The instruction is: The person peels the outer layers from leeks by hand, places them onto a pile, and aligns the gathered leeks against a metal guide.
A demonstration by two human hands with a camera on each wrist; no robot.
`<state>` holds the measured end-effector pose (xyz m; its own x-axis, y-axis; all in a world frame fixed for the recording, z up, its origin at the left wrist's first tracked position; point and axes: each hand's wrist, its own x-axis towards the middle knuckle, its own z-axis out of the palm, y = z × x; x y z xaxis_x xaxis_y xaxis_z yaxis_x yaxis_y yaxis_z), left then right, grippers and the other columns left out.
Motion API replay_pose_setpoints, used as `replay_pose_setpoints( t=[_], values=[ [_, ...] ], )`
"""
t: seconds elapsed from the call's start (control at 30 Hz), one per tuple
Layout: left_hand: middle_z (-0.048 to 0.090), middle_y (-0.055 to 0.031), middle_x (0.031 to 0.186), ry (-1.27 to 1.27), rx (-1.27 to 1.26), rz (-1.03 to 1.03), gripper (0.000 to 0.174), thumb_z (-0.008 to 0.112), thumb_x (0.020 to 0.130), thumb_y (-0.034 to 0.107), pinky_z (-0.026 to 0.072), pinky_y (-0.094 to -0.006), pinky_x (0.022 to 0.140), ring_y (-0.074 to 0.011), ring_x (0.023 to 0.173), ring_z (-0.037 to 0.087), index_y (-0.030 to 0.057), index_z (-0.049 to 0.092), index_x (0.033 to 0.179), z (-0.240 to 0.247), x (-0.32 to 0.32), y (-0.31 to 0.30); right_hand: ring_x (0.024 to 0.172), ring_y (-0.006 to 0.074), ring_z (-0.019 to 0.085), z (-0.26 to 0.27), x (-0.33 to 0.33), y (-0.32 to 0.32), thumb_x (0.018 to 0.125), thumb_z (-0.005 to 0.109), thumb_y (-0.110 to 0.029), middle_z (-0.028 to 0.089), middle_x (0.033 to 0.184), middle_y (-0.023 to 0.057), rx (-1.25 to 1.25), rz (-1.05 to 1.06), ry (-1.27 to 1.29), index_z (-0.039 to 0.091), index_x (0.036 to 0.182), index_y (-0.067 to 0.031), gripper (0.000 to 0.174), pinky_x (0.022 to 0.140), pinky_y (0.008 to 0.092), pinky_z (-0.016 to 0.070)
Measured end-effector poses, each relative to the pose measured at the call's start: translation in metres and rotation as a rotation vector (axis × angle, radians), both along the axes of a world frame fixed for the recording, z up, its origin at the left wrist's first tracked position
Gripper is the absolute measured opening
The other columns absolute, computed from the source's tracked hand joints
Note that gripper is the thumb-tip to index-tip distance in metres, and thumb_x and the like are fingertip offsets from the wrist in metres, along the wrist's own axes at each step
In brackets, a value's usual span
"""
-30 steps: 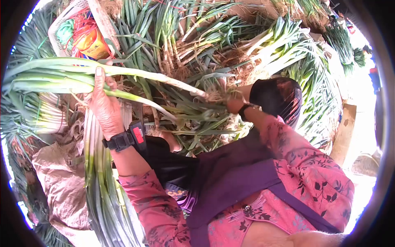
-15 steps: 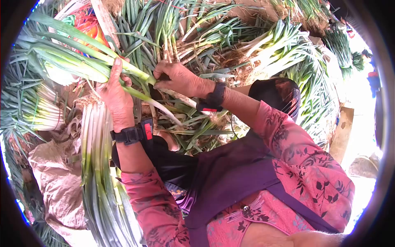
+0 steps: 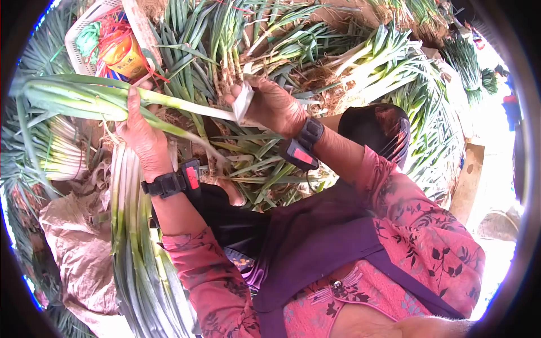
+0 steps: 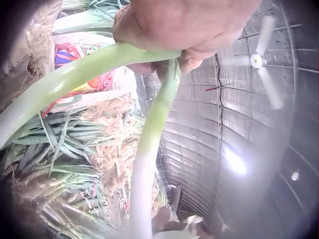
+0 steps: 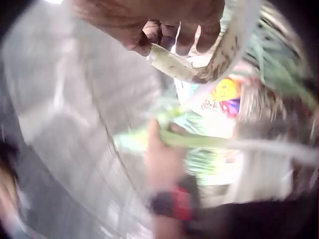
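Note:
My left hand (image 3: pixel 145 135) grips several long green onions (image 3: pixel 90 101), leaves pointing left and white stems pointing right; in the left wrist view two stems (image 4: pixel 154 134) hang from that hand (image 4: pixel 184 25). At the end of the upper stem, my right hand (image 3: pixel 276 107) pinches a pale peeled layer (image 3: pixel 243 102). The right wrist view shows the right hand (image 5: pixel 159 20) with a dirt-marked, curling strip (image 5: pixel 174 67) between thumb and fingers. Below the left hand lies a bundle of onions (image 3: pixel 132 208), white stalks upward.
A white basket (image 3: pixel 72 42) with red and green ties and a yellow packet (image 3: pixel 125 59) stands at the upper left. Piles of onions (image 3: pixel 389 67) cover the ground beyond my hands. A tan sack (image 3: pixel 79 242) lies at the lower left, a cardboard piece (image 3: pixel 469 180) at the right.
My right hand went from the stem's right end to its middle near the left hand, then moved back rightward with a peeled layer. The stem end now looks whiter. The left hand kept its grip.

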<state>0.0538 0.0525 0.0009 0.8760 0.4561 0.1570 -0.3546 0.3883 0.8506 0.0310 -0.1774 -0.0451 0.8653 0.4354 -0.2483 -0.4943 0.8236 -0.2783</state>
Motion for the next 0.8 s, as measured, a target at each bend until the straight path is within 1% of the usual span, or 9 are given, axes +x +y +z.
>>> replay_pose_setpoints(
  t=[0.1,0.23,0.3,0.43,0.5,0.53,0.67,0.73,0.8],
  values=[
    [0.063,-0.0142,0.094,0.023,-0.119,-0.163,0.037,0.067,0.087,0.012,0.0548,-0.0457,0.084,-0.0255,0.086,0.065,-0.0038,0.054,0.117,-0.004,0.003,0.002,0.068,0.0178,0.055,-0.008,-0.007,0.002,0.094,0.054,-0.012,0.055,0.079,0.0062,0.055,-0.029,-0.088,0.055,0.093,-0.0045,0.008,0.069,0.034,0.0475],
    [0.06,-0.0121,0.087,0.055,-0.143,-0.025,0.03,0.068,0.086,0.013,0.0564,-0.0445,0.077,-0.0233,0.078,0.061,-0.0026,0.057,0.11,-0.013,0.009,0.011,0.06,0.0185,0.051,0.0,-0.036,-0.01,0.092,0.057,-0.011,0.047,0.072,0.0073,-1.446,-0.364,-1.182,0.044,0.084,-0.0029,0.017,0.052,0.0317,0.0444],
    [0.058,-0.0089,0.081,0.109,-0.106,0.161,0.027,0.069,0.085,0.013,0.0566,-0.0404,0.071,-0.0206,0.071,0.058,-0.001,0.057,0.104,-0.006,0.005,0.019,0.07,0.0293,0.057,-0.035,-0.055,-0.036,0.085,0.057,-0.005,0.049,0.085,0.0124,-1.583,-0.166,-1.64,0.044,0.089,-0.0025,0.014,0.063,0.0395,0.0518],
    [0.06,-0.0093,0.084,0.206,-0.003,0.413,0.029,0.07,0.083,0.016,0.0532,-0.0334,0.063,-0.0207,0.072,0.059,-0.0013,0.057,0.103,-0.004,0.001,0.035,0.089,0.032,0.063,-0.163,-0.101,-0.136,0.087,0.049,-0.005,0.058,0.106,0.0215,-1.964,0.219,-1.364,0.053,0.114,-0.0033,0.027,0.069,0.0431,0.0529],
    [0.061,-0.0094,0.085,0.157,0.024,0.464,0.029,0.07,0.083,0.016,0.0521,-0.0328,0.062,-0.021,0.072,0.059,-0.0012,0.057,0.103,0.001,0.002,0.049,0.096,0.0348,0.062,-0.15,-0.105,-0.161,0.085,0.05,-0.005,0.058,0.113,0.0236,-2.201,1.372,-0.726,0.055,0.119,-0.0031,0.035,0.078,0.0465,0.0509],
    [0.061,-0.0096,0.087,0.118,0.051,0.501,0.029,0.07,0.082,0.016,0.051,-0.0322,0.06,-0.0212,0.073,0.059,-0.0011,0.058,0.102,0.0,0.003,0.056,0.097,0.0347,0.062,-0.183,-0.105,-0.174,0.084,0.054,-0.01,0.06,0.109,0.0198,-2.308,1.384,-0.77,0.058,0.117,-0.003,0.034,0.081,0.0449,0.0506],
    [0.061,-0.0095,0.089,0.042,0.071,0.476,0.025,0.066,0.083,0.012,0.0491,-0.0321,0.058,-0.0201,0.07,0.057,-0.0007,0.058,0.104,-0.013,0.007,0.054,0.098,0.0319,0.06,-0.121,-0.05,-0.128,0.083,0.06,-0.011,0.061,0.103,0.0166,-2.312,0.418,-1.381,0.057,0.118,-0.0024,0.036,0.082,0.0424,0.0512],
    [0.06,-0.0087,0.088,0.052,0.07,0.431,0.026,0.067,0.083,0.013,0.0486,-0.0319,0.059,-0.0197,0.07,0.056,-0.0004,0.059,0.104,-0.016,0.007,0.046,0.09,0.0326,0.061,-0.063,-0.035,-0.071,0.086,0.06,-0.013,0.06,0.098,0.0172,-1.925,-0.156,-1.178,0.057,0.11,-0.0037,0.026,0.08,0.0415,0.0507],
    [0.058,-0.0073,0.086,0.082,0.08,0.362,0.027,0.068,0.084,0.015,0.0477,-0.0314,0.06,-0.0188,0.069,0.054,0.0002,0.059,0.104,-0.016,0.005,0.036,0.092,0.0327,0.06,-0.044,-0.025,-0.025,0.086,0.063,-0.017,0.061,0.098,0.0163,-1.806,-0.166,-1.223,0.056,0.111,-0.0049,0.029,0.082,0.0408,0.0503]
  ],
)
